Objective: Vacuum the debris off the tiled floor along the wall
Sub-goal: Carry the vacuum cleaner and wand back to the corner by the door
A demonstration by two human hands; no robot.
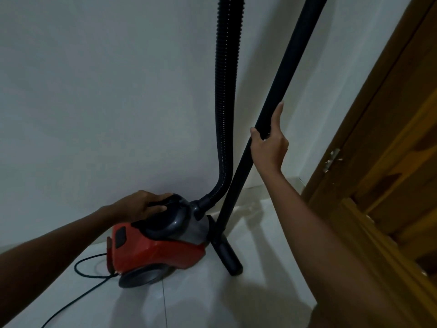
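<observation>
A red and grey canister vacuum (156, 247) stands on the pale tiled floor (212, 299) against the white wall (106, 91). My left hand (144, 204) is closed around the dark carry handle on top of the canister. A ribbed black hose (224, 95) rises from the canister's front and leaves the top of the view. My right hand (269, 143) grips the black rigid tube (281, 76), which leans up to the right. At the tube's lower end the black floor nozzle (227, 254) rests on the tiles beside the canister. No debris is discernible on the dim floor.
A black power cord (87, 275) loops on the tiles left of the canister and runs toward the lower left. A brown wooden door and frame (383, 162) fill the right side. A pale skirting strip (279, 183) runs along the wall's foot.
</observation>
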